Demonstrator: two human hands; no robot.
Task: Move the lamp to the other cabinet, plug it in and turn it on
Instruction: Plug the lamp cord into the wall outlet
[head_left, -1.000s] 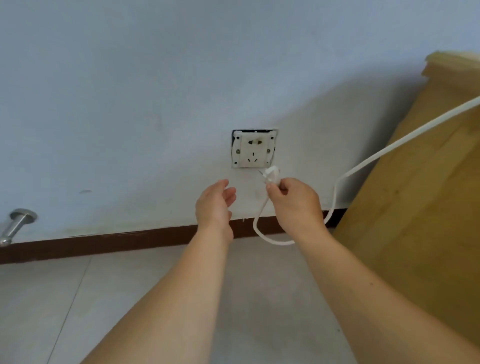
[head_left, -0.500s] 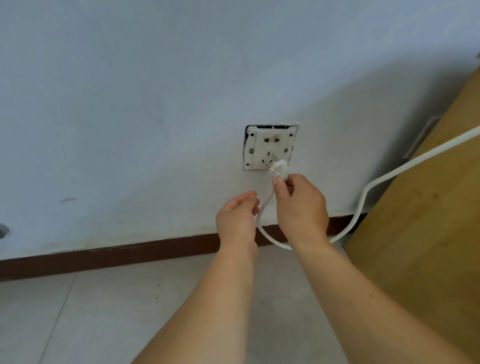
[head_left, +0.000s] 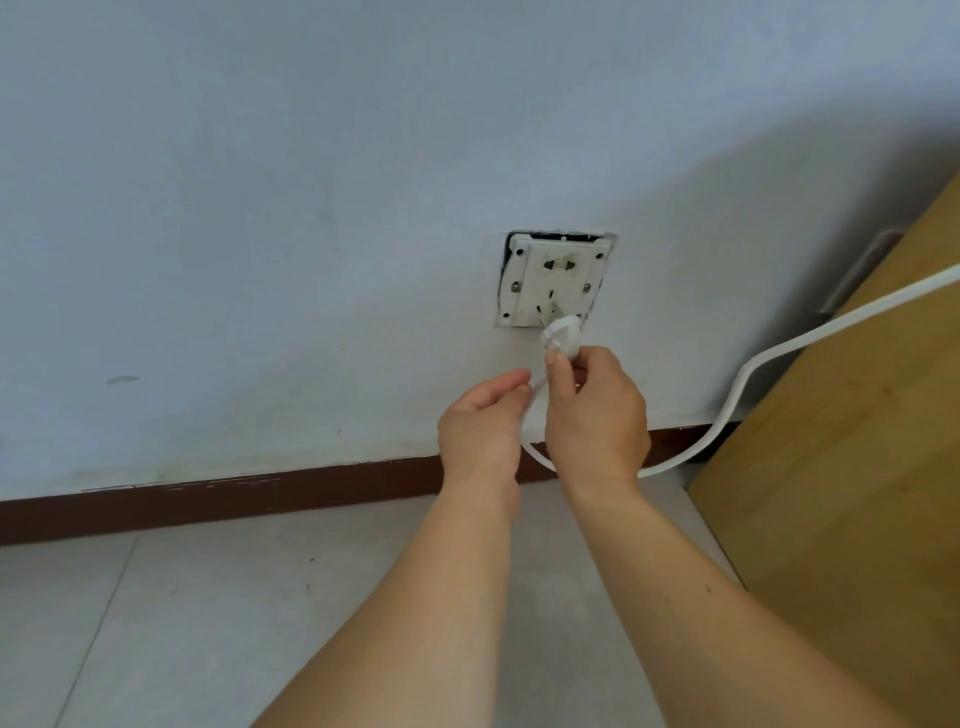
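Note:
A white wall socket (head_left: 553, 280) sits low on the pale wall. My right hand (head_left: 597, 410) pinches the lamp's white plug (head_left: 561, 338), whose prongs point up at the socket's lower holes and touch its face. The white cord (head_left: 779, 353) loops down from the plug, behind my right hand, then rises to the right along the wooden cabinet (head_left: 857, 467). My left hand (head_left: 480, 426) hovers just left of the cord, fingers loosely curled, fingertips at the cord below the plug. The lamp itself is out of view.
A dark brown skirting board (head_left: 234, 499) runs along the foot of the wall. Grey floor tiles (head_left: 208, 623) lie below. The cabinet's side stands close to the right of the socket.
My right hand has raised the plug from below the socket to its lower holes. My left hand has moved in beside the cord. The view has shifted closer to the socket.

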